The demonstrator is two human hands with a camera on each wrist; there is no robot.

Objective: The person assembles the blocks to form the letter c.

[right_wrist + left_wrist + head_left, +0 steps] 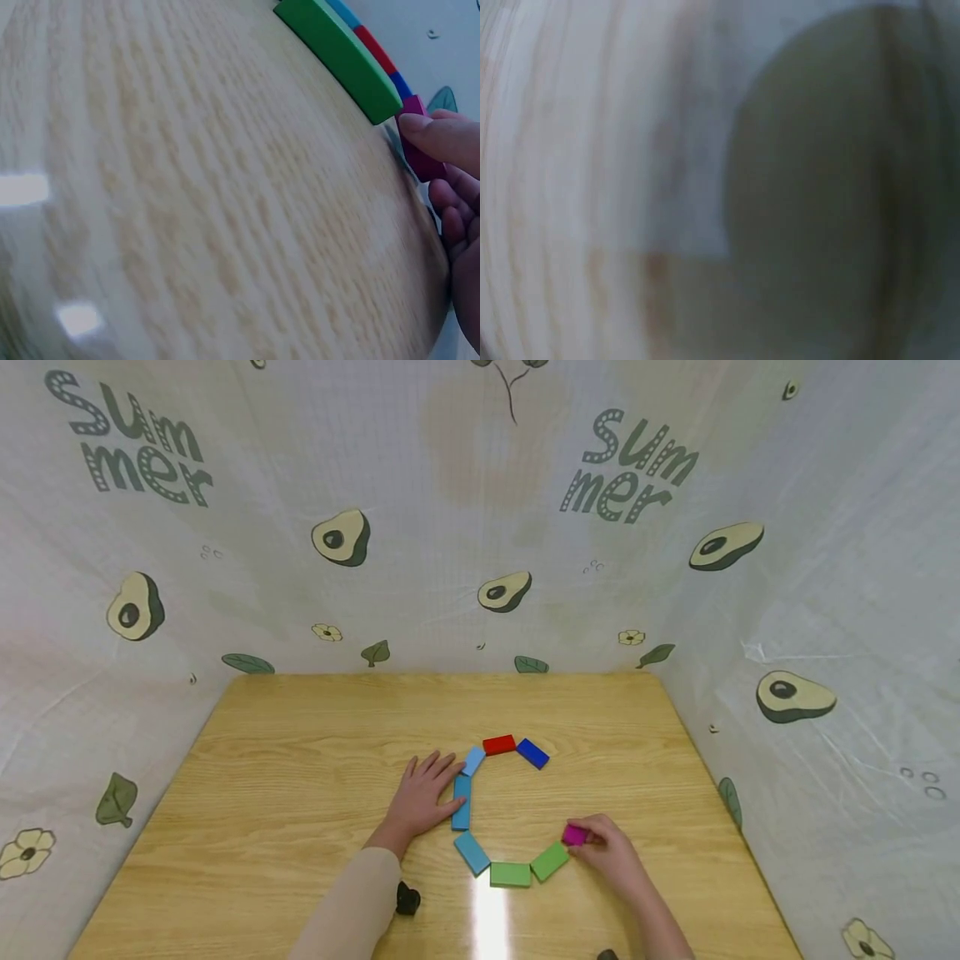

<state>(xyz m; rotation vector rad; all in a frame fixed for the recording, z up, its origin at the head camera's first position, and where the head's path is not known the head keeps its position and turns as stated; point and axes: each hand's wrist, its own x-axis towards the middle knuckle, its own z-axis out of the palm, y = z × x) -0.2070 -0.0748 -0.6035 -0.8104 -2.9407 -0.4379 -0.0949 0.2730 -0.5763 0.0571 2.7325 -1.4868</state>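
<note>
Several coloured blocks lie on the wooden table in a curved, open row. My left hand (417, 795) rests flat at its left side, fingertips at the small light blue block (473, 761) and thumb on a longer blue block (462, 814). A magenta block (574, 835) is pinched between thumb and fingers of my right hand (606, 852), beside the end of a green block (551, 862). Another green block (510, 874) and a blue block (472, 853) continue the curve. At the far end are a red block (499, 745) and a dark blue block (533, 754). The left wrist view is blurred.
The wooden table (300, 735) is enclosed at the back and sides by a pale sheet (427, 527) printed with avocados and lettering. A small black object (408, 900) shows beside the left sleeve. Light glares off the table near the front.
</note>
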